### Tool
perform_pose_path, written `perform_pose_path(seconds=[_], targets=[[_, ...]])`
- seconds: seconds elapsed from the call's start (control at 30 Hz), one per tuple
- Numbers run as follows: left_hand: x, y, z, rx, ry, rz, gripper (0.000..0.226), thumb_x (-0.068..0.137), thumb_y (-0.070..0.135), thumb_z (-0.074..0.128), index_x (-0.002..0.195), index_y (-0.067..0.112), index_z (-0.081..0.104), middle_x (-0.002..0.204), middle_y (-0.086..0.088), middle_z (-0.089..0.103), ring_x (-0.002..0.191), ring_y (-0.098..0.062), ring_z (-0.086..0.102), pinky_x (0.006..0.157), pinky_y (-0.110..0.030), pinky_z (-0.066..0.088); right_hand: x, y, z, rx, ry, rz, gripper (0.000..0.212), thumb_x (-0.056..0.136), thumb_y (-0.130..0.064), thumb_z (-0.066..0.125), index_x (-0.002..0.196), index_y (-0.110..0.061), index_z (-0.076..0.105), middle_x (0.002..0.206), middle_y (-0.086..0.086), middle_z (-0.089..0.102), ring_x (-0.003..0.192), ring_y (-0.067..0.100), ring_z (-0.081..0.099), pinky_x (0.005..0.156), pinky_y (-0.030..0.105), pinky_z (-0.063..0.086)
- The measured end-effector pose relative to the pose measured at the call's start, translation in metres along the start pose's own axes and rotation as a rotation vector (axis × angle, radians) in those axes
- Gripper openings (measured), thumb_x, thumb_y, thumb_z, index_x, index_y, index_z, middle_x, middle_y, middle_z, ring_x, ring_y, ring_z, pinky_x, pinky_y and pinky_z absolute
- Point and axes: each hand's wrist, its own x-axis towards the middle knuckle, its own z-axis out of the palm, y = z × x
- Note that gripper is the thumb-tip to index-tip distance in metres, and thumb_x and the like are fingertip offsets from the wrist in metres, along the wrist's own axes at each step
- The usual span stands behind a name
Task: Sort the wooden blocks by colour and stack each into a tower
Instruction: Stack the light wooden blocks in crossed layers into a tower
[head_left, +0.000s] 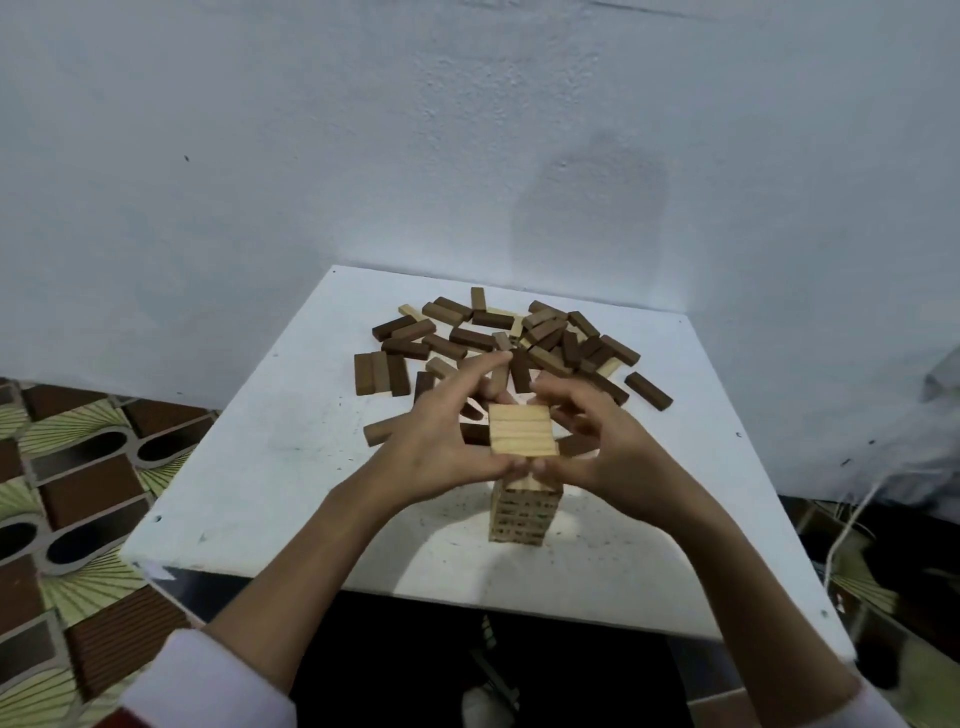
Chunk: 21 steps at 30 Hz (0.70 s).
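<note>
Cupping the pale tower (523, 512) top, left hand (441, 447) and right hand (602, 447) hide its upper layers; thumbs pinch its near edge; dark blocks (498, 343) crowd the table's (249, 467) far edge.

Hidden behind the hands, cut by the edges

The left hand (441, 441) and right hand (602, 452) cover the upper sides of the tall pale wooden block tower (524, 512) and several dark brown wooden blocks (566, 340) of the loose pile; whether the fingers touch the tower cannot be told. The white sleeve cuffs (208, 680) run off the bottom edge. Blurred clutter (893, 467) at right is unreadable.
</note>
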Motion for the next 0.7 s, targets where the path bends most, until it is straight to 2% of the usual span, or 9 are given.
perform_pose_path(seconds=[0.1,0.17,0.23,0.33,0.43,0.53,0.63,0.7], targets=[[0.001,0.001,0.008,0.042,-0.048,-0.003,0.087,0.063,0.018,0.086,0.134,0.034,0.038,0.105,0.014,0.057,0.098,-0.005,0.057,0.084,-0.026,0.05,-0.007,0.015,0.0,-0.099,0.014,-0.062,0.063,0.073,-0.008,0.077,0.128,-0.022,0.048,0.128,-0.001,0.051,0.115,0.014,0.048,0.089,0.01,0.041],[0.001,0.001,0.012,0.063,-0.072,-0.01,0.088,0.063,0.018,0.086,0.132,0.037,0.035,0.105,0.014,0.058,0.102,-0.006,0.056,0.087,-0.027,0.05,-0.009,0.026,0.002,-0.135,0.014,-0.093,0.064,0.073,-0.01,0.078,0.129,-0.016,0.049,0.13,0.003,0.051,0.117,0.017,0.048,0.093,0.011,0.041],[0.0,0.0,0.014,0.085,-0.084,-0.025,0.087,0.064,0.019,0.086,0.131,0.037,0.033,0.103,0.016,0.057,0.104,-0.005,0.055,0.086,-0.02,0.048,-0.009,0.032,0.003,-0.147,0.009,-0.117,0.063,0.074,-0.013,0.078,0.129,-0.013,0.049,0.13,0.005,0.05,0.12,0.018,0.046,0.096,0.014,0.041],[0.001,0.0,0.016,0.101,-0.098,-0.039,0.087,0.064,0.019,0.086,0.129,0.038,0.032,0.103,0.018,0.056,0.105,-0.003,0.054,0.085,-0.011,0.045,-0.01,0.036,0.004,-0.095,0.002,-0.109,0.062,0.074,-0.024,0.074,0.13,-0.015,0.049,0.13,0.003,0.05,0.121,0.017,0.046,0.097,0.021,0.044],[0.001,-0.002,0.017,0.114,-0.108,-0.043,0.088,0.064,0.021,0.086,0.13,0.039,0.031,0.106,0.013,0.058,0.108,-0.011,0.054,0.094,-0.025,0.047,-0.011,0.036,0.005,-0.076,-0.006,-0.09,0.063,0.072,-0.033,0.068,0.13,-0.019,0.047,0.129,-0.001,0.05,0.12,0.016,0.045,0.097,0.028,0.046],[0.001,-0.005,0.019,0.136,-0.12,-0.041,0.09,0.064,0.025,0.086,0.134,0.039,0.032,0.109,0.013,0.058,0.112,-0.016,0.052,0.097,-0.037,0.047,-0.011,0.037,0.005,-0.08,-0.016,-0.079,0.062,0.072,-0.034,0.067,0.129,-0.024,0.045,0.125,-0.008,0.047,0.119,0.015,0.044,0.096,0.026,0.045],[0.0,-0.008,0.019,0.149,-0.127,-0.04,0.091,0.063,0.035,0.084,0.137,0.038,0.032,0.112,0.014,0.058,0.113,-0.016,0.051,0.098,-0.041,0.045,-0.01,0.038,0.005,-0.077,-0.025,-0.077,0.061,0.072,-0.034,0.066,0.128,-0.028,0.043,0.123,-0.012,0.045,0.119,0.014,0.043,0.095,0.024,0.044],[-0.001,-0.008,0.02,0.146,-0.134,-0.052,0.094,0.063,0.035,0.085,0.139,0.037,0.03,0.116,0.01,0.056,0.116,-0.014,0.048,0.1,-0.036,0.044,-0.011,0.039,0.005,-0.087,-0.034,-0.073,0.063,0.072,-0.036,0.066,0.129,-0.03,0.04,0.125,-0.012,0.044,0.12,0.012,0.041,0.096,0.02,0.042]])
